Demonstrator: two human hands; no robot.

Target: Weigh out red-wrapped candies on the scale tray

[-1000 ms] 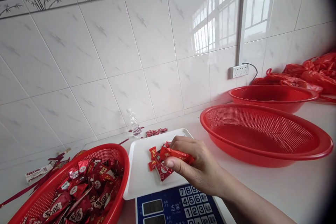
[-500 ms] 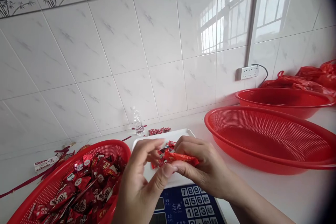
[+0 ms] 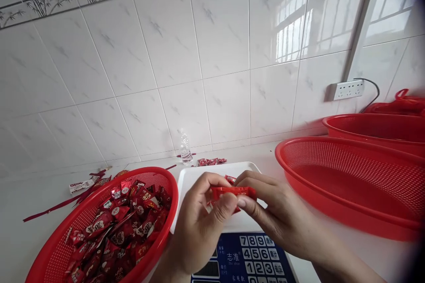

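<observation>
Between both hands, over the scale, is a small red packet (image 3: 237,191). My left hand (image 3: 207,219) pinches its near side with the thumb in front and the fingers curled behind. My right hand (image 3: 279,208) grips the other end, its thumb tip meeting the left thumb. Below them lies the white pan (image 3: 187,181) of the scale, with a few red wrapped sweets (image 3: 229,179) partly hidden by the hands. The scale's blue keypad panel (image 3: 234,267) shows beneath my wrists.
A red basket (image 3: 168,176) full of wrapped sweets (image 3: 119,230) stands at left. Two red basins (image 3: 332,141) sit at right, below a wall socket (image 3: 347,90). A clear bottle (image 3: 186,148), more sweets (image 3: 212,161) and a dark red ribbon (image 3: 49,212) lie toward the wall.
My left fingers have closed onto the red packet, where they were spread before. The packet looks more level now. The whole view has swung left, so things appear further right.
</observation>
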